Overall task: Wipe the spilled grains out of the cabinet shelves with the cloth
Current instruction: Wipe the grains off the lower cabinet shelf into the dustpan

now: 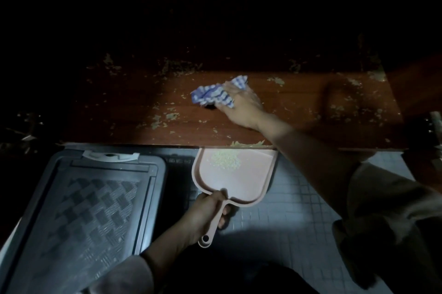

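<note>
Since the blue-checked cloth, bunched on the cabinet shelf under the curled fingers of my right hand, looks soft and light, I'd grip its crumpled middle to push grains nearward, my left hand wrapped round the pink dustpan handle.

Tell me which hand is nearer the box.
Left. The left hand grips the dustpan handle just right of the box; the right hand holds the cloth up on the shelf, farther off.
</note>
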Demonstrator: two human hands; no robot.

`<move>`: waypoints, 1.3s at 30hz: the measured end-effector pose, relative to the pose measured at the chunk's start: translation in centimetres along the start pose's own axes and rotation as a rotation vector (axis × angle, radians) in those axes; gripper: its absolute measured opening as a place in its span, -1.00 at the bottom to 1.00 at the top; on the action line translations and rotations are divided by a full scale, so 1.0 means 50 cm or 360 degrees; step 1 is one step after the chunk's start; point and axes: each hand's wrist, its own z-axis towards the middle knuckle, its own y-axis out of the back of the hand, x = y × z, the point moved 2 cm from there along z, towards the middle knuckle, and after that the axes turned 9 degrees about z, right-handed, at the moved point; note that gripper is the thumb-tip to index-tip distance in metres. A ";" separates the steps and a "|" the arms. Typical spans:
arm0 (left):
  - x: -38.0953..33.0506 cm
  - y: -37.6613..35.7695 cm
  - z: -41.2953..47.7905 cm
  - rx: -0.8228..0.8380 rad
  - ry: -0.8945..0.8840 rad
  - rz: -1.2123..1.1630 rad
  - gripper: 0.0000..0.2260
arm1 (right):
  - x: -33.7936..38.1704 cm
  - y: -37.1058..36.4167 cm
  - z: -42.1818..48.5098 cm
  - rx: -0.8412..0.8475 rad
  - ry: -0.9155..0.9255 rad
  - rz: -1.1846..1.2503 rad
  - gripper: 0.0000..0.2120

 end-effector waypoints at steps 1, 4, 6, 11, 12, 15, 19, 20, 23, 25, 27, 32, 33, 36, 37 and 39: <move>0.001 0.001 0.004 -0.0010 -0.0005 -0.0001 -0.88 | 0.004 -0.016 -0.010 0.0099 0.0049 -0.0009 -0.45; 0.000 0.002 0.000 -0.0005 -0.0002 -0.0005 -0.87 | 0.027 -0.045 -0.086 0.0272 0.0247 -0.0044 -0.46; -0.009 -0.003 -0.011 0.0044 -0.0034 -0.0061 -0.86 | 0.019 -0.057 -0.127 0.0373 0.0313 -0.0018 -0.48; -0.012 -0.020 -0.016 0.0138 -0.0040 -0.0119 -0.80 | -0.005 -0.042 -0.192 0.0240 0.0380 0.0581 -0.80; -0.011 -0.021 -0.016 0.0147 -0.0036 -0.0119 -0.79 | -0.004 -0.029 -0.194 0.0171 0.0280 0.0669 -0.74; -0.015 -0.022 -0.025 0.0203 -0.0038 -0.0116 -0.78 | -0.004 0.015 -0.167 -0.0109 -0.0035 0.0744 -0.71; -0.017 -0.015 -0.034 0.0199 -0.0077 -0.0096 -0.81 | -0.022 0.069 -0.071 -0.0412 -0.0029 0.0606 -0.78; -0.017 -0.013 -0.036 0.0185 -0.0086 -0.0095 -0.81 | -0.038 0.068 -0.038 -0.0367 -0.0050 0.0519 -0.70; -0.014 -0.005 -0.038 0.0160 -0.0090 -0.0103 -0.79 | -0.079 0.041 0.043 -0.0179 -0.0259 0.0232 -0.50; -0.015 -0.001 -0.041 0.0160 -0.0100 -0.0087 -0.77 | -0.081 0.026 0.069 -0.0102 -0.0277 -0.0003 -0.46; -0.016 0.003 -0.042 0.0152 -0.0113 -0.0057 -0.78 | -0.061 0.013 0.089 -0.0076 -0.0192 -0.0021 -0.47; -0.016 0.016 -0.035 0.0177 -0.0115 -0.0101 -0.79 | -0.005 -0.025 0.121 0.0004 0.0088 -0.0071 -0.46; -0.016 0.018 -0.035 0.0177 -0.0109 -0.0114 -0.78 | 0.004 -0.033 0.119 0.0053 0.0133 -0.0082 -0.45; -0.016 0.022 -0.035 0.0164 -0.0106 -0.0106 -0.75 | 0.033 -0.058 0.099 0.0227 0.0315 -0.0070 -0.40; -0.016 0.023 -0.036 0.0161 -0.0108 -0.0103 -0.74 | 0.041 -0.067 0.088 0.0289 0.0363 -0.0038 -0.40; -0.016 0.021 -0.040 0.0167 -0.0101 -0.0095 -0.75 | 0.050 -0.079 0.058 0.0384 0.0411 0.0060 -0.43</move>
